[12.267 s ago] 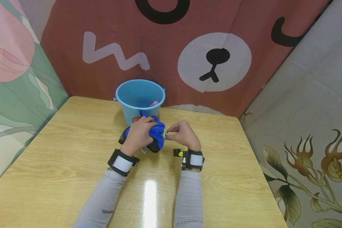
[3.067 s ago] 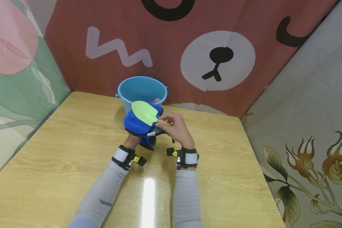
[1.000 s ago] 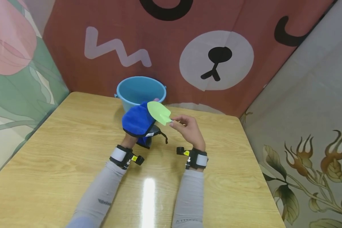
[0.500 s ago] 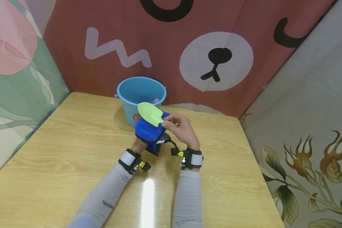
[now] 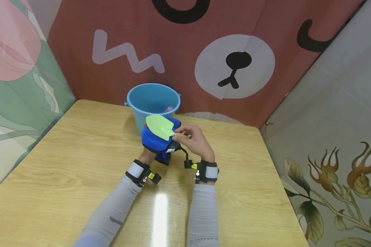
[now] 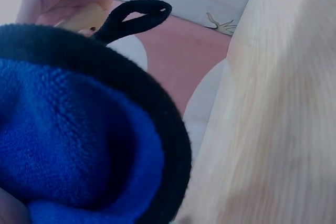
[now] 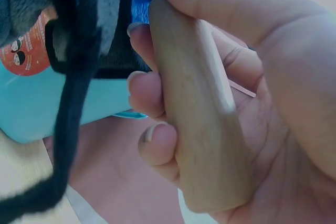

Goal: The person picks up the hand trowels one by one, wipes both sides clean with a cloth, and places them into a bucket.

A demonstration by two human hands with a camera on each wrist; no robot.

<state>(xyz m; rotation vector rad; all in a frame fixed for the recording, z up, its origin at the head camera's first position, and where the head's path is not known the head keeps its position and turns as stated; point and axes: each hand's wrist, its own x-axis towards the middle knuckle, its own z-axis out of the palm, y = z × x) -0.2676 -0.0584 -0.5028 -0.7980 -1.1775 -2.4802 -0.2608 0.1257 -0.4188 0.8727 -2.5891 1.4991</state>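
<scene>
A small hand trowel (image 5: 158,127) with a lime-green blade lies over a blue plush cloth (image 5: 152,142) with black edging. My right hand (image 5: 195,139) holds the trowel's wooden handle (image 7: 197,114), thumb near its upper end and fingers round its side. The left hand (image 5: 148,156) holds the bunched cloth from below, its fingers mostly hidden under it. In the left wrist view the blue cloth (image 6: 68,145) fills the lower left, and its black loop (image 6: 139,17) stands out toward the right hand. One end of the cloth hangs down below the left hand.
A light blue bucket (image 5: 137,112) stands just behind the hands, with a pink thing (image 5: 168,109) inside near its rim. Everything is over a wooden table (image 5: 241,192). Printed curtains (image 5: 117,79) enclose the back and sides.
Earlier the cloth was wrapped around the blade. One second ago the blade stood further right, partly off the cloth; now it lies back over it. Both hands have shifted slightly left since half a second ago.
</scene>
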